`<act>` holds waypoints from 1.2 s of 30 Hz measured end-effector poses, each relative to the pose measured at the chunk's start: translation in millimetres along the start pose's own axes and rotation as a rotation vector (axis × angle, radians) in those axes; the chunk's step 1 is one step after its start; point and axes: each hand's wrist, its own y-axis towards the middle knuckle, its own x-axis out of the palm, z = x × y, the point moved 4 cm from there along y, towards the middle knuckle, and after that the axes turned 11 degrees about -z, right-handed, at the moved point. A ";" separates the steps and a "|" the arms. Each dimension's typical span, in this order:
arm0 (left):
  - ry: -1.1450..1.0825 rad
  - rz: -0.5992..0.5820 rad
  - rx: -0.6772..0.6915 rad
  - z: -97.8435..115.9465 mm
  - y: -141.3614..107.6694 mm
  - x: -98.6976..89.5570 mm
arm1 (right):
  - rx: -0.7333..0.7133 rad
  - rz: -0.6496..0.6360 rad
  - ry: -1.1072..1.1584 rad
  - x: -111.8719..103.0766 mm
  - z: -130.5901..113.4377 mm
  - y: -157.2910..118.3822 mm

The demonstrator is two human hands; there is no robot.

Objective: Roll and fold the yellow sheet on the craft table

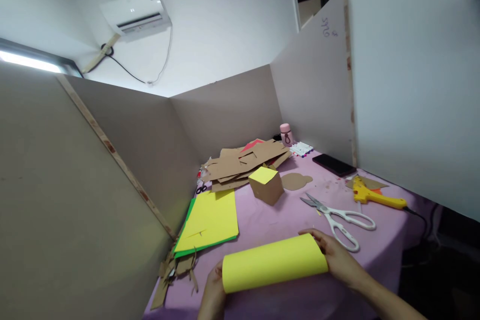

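A yellow sheet of paper (273,264), bent into a wide curve, is held up above the front of the table. My left hand (213,282) grips its left end and my right hand (330,252) its right end; some fingers of each are hidden behind the paper. Beyond it stands a small cardboard box (267,192) with a yellow square (263,175) on top. White-handled scissors (335,217) lie partly spread just past my right hand. To the left is a stack of yellow sheets (213,220) with green showing at its edges.
Cardboard pieces (243,165) are heaped at the back. A yellow glue gun (377,197) and a black phone (333,165) lie at the right. Markers (301,149) and a pink bottle (286,135) are farther back. Cardboard scraps (182,265) lie at the left edge, and partition panels (311,80) enclose the table.
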 end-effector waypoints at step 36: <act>-0.293 0.324 0.275 -2.4 -7.4 -4.7 | -0.135 0.010 -0.239 10.7 -24.7 -17.7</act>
